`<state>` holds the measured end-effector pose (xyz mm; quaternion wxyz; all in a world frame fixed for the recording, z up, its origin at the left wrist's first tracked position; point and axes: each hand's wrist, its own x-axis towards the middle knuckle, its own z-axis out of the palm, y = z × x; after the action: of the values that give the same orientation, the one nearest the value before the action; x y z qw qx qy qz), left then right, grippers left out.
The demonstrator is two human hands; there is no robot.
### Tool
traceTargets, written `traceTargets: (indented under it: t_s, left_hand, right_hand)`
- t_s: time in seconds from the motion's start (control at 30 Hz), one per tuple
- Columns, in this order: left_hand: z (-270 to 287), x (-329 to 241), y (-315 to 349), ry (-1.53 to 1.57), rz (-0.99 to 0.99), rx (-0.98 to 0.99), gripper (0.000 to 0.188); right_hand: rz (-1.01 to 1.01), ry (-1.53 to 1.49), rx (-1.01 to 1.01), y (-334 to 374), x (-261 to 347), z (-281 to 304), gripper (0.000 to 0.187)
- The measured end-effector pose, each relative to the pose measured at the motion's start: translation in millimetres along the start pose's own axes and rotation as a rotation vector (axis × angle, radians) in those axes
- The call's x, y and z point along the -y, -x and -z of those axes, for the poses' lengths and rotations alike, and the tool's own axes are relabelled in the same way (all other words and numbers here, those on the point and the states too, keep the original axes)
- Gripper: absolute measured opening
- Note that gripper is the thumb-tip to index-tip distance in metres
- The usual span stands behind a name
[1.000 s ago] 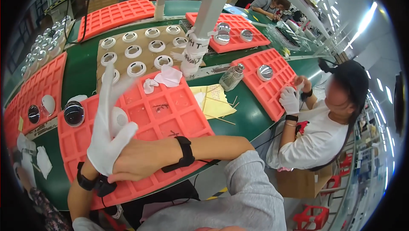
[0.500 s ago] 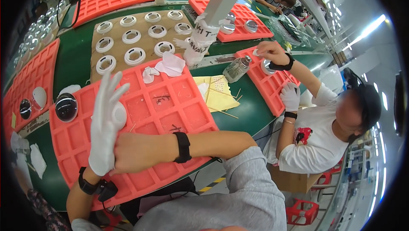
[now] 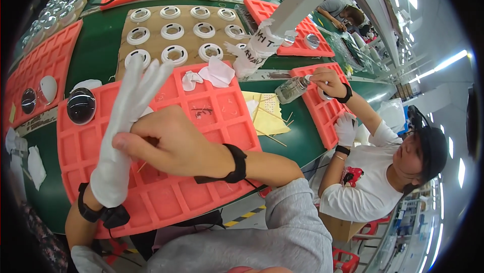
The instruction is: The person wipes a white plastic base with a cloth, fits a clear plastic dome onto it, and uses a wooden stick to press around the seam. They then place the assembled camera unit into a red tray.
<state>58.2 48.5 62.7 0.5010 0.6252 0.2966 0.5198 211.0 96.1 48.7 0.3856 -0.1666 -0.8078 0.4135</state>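
My left hand (image 3: 121,137) wears a white glove (image 3: 112,175) and is raised over the red compartment tray (image 3: 176,210), fingers stretched upward. My bare right hand (image 3: 174,139) crosses in front, thumb and fingers pinching the glove at the left hand's side. A black shiny dome with a white rim (image 3: 81,106) sits in the tray's far-left corner. Part of a white rounded piece behind my hands is mostly hidden. Crumpled white cloths (image 3: 218,73) lie at the tray's far edge.
White rings (image 3: 172,31) stand in rows on cardboard (image 3: 151,21). A metal post (image 3: 302,3) rises beyond the tray. On the right, a co-worker's hand (image 3: 327,80) touches a glass bottle (image 3: 292,90) near a yellow cloth (image 3: 267,114) and sticks. Another red tray (image 3: 48,69) lies left.
My right hand has moved up from the left wrist and now pinches the glove higher. The left hand's fingers have drawn closer together. The co-worker's hand has moved to the bottle, which now tilts.
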Motion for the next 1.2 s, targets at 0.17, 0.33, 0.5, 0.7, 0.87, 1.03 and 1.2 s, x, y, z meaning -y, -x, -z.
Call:
traceTargets:
  t_s: [0.17, 0.33, 0.5, 0.7, 0.87, 1.03, 1.2]
  left_hand:
    - [6.7, 4.3, 5.1, 0.004, 0.127, 0.067, 0.116]
    - [-2.9, 12.8, 1.4, 0.028, 0.135, 0.017, 0.116]
    - [12.4, 19.6, 3.0, -0.150, 0.143, 0.123, 0.119]
    - [3.4, 26.5, 1.0, 0.111, -0.095, 0.148, 0.114]
    - [9.0, 27.3, 0.3, 0.113, 0.016, 0.117, 0.121]
    - [21.1, 30.2, 1.8, -0.080, 0.058, 0.196, 0.115]
    - [8.9, 11.8, -2.8, -0.060, 0.003, 0.086, 0.116]
  right_hand:
    - [-0.154, -0.215, 0.075, 0.0, 10.5, 2.1, 0.028]
    - [-0.099, -0.128, -0.057, 1.8, -0.1, -1.2, 0.026]
    - [-0.117, -0.130, -0.020, 1.0, 4.3, 8.3, 0.023]
    - [-0.059, -0.028, 0.129, -3.5, 17.2, 18.1, 0.021]
    - [-0.006, 0.085, 0.227, -5.4, 12.7, 19.4, 0.020]
    - [-0.209, 0.098, 0.326, -7.9, 16.3, 25.6, 0.018]
    - [0.041, 0.114, 0.171, -7.5, 8.1, 18.2, 0.014]
